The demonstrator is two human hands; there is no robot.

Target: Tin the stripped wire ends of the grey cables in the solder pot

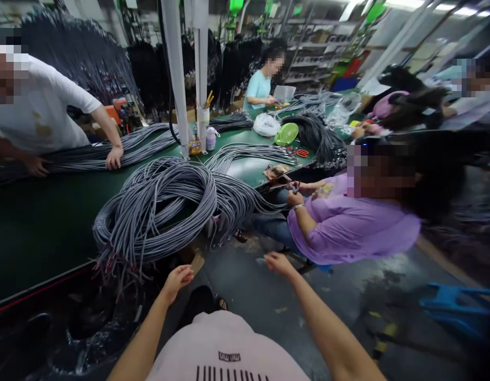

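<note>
My left hand (177, 282) is in the air in front of my body, its fingers curled together with nothing visible in them. Level with it on the other side, my right hand (280, 263) has its fingers bent and pressed together over the floor; no object shows in it. Nearest to my left hand is a big coil of grey cables (165, 206) on the table edge, its stripped reddish wire ends (120, 259) hanging over the side. Another bundle of grey cables (239, 203) droops off the edge, ahead of both hands.
The green table (42, 222) carries more cables, a green fan (287, 134), red-handled scissors (301, 153) and white posts (177, 79). A person in purple (348, 227) sits close at right; one in white (58, 100) handles cables at left. A blue stool (459, 304) stands at right.
</note>
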